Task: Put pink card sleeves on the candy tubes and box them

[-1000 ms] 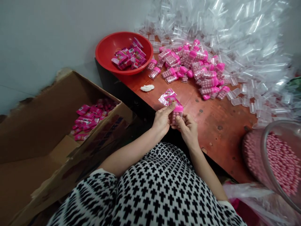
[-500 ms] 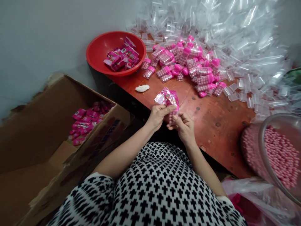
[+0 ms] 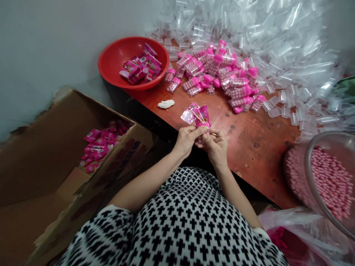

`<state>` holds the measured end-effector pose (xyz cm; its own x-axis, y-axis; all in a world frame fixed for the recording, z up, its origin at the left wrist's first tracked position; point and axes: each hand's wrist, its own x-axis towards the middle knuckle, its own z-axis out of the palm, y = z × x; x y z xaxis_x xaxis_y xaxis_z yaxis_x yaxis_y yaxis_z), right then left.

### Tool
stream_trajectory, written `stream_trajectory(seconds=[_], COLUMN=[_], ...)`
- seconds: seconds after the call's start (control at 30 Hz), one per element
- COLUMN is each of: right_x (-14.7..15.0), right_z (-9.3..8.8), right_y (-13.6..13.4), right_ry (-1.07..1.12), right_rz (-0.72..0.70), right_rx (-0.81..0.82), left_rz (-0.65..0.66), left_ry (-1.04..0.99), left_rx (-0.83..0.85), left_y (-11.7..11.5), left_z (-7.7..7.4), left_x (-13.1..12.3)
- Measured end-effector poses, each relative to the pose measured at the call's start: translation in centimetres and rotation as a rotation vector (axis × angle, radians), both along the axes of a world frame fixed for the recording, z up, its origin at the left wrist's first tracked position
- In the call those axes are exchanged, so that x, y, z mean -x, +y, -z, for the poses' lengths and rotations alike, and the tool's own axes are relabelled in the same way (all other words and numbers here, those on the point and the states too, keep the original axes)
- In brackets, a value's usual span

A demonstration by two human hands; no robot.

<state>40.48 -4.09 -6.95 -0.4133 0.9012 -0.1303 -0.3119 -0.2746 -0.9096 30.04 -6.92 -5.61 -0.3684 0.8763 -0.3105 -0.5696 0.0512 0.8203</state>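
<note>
At the near edge of the table, my left hand and my right hand are close together, both closed on one small clear bottle with a pink cap and pink balls inside. The left thumb lies across the capped end, and the right fingers grip the lower part. Most of the bottle is hidden by the fingers. Just beyond the fingertips are shiny pink printed wrappers; whether one touches the bottle I cannot tell. A white crumpled lump lies to their left.
Several filled pink-capped bottles lie heaped on the table, before a large pile of clear empty tubes. A red bowl holds wrapped packs. A cardboard box with pink packs stands left, a tub of pink balls right.
The fingers have closed further over the bottle, so less of its ball-filled part shows. The right hand has moved slightly up and closer to the left. The view has shifted a little.
</note>
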Motion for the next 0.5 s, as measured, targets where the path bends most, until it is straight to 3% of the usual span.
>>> stream_trajectory(seconds=[0.27, 0.43, 0.5], right_x=[0.1, 0.0, 0.1], right_z=[-0.5, -0.5, -0.4], right_y=[-1.0, -0.8, -0.7], right_ry=[-0.117, -0.027, -0.01], right_rz=[0.054, -0.036, -0.022], right_rx=[-0.146, -0.028, -0.003], left_rz=[0.016, 0.235, 0.264], left_ry=[-0.115, -0.098, -0.1], left_rx=[-0.022, -0.021, -0.016], left_y=[0.2, -0.3, -0.5], left_z=[-0.4, -0.4, -0.3], left_x=[0.7, 1.8, 2.1])
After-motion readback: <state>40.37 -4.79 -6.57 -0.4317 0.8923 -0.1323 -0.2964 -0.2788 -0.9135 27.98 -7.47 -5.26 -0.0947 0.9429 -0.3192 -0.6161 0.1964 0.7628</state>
